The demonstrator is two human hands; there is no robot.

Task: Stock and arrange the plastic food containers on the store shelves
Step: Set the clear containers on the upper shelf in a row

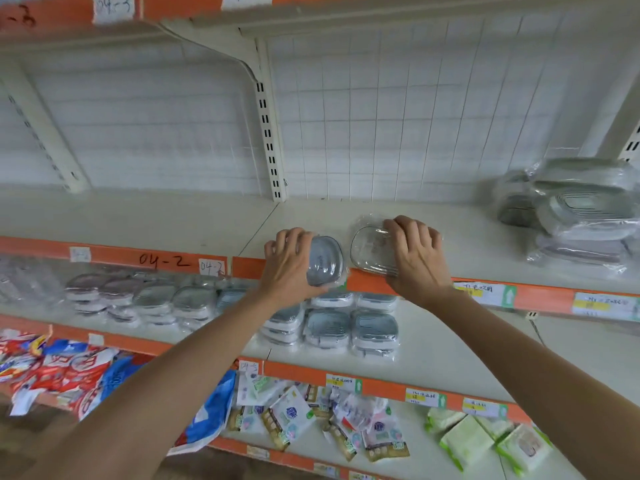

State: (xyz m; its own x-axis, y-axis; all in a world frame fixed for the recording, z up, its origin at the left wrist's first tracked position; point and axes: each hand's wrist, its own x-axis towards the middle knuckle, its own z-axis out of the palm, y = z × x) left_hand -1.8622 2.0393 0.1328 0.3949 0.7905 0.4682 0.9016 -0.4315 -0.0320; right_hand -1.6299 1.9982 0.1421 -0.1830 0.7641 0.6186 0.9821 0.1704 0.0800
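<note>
My left hand (289, 263) grips a small wrapped container with a grey-blue lid (325, 261), tipped on edge over the orange front rail of the upper shelf (346, 220). My right hand (417, 256) grips a second wrapped container (369, 249), its clear bottom facing me, at the same shelf's front edge. The two containers sit side by side, a small gap between them. On the shelf below, rows of stacked wrapped containers (349, 329) run from the left to the middle.
A pile of larger wrapped containers (581, 213) sits at the right end of the upper shelf. A slotted white upright (268, 133) stands at the back. The lower shelves hold red-and-blue bags (69, 372), small packets (311, 410) and green-white packs (481, 441).
</note>
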